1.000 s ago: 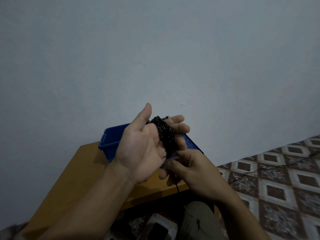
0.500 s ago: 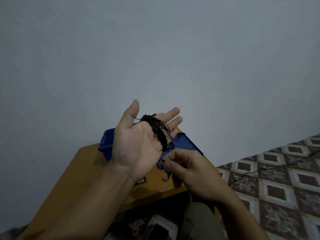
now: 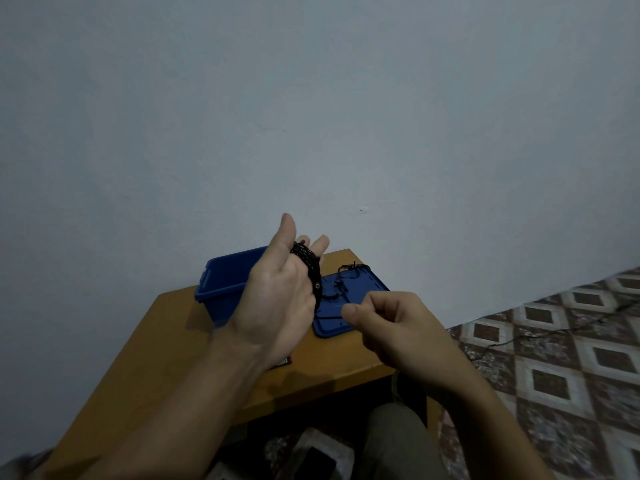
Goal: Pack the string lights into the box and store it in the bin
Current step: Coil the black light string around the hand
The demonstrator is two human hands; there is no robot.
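The black string lights (image 3: 306,263) are wound in a thick coil around the straight fingers of my left hand (image 3: 277,306), which is raised palm-up over the table. A loose strand loops from the coil across the blue lid (image 3: 367,282). My right hand (image 3: 391,323) sits to the right of the coil, thumb and forefinger pinched on that thin strand. The open blue bin (image 3: 228,275) stands behind my left hand, against the wall. No box is plainly visible.
Bin and lid rest on a small wooden table (image 3: 156,358). A small dark item (image 3: 282,362) peeks out under my left wrist. More black wire (image 3: 519,337) trails across the patterned tile floor at right. My knee (image 3: 398,441) is below the table edge.
My left hand has turned more edge-on with its fingers straight. My right hand has pulled away to the right, drawing a loop of strand out over the lid.
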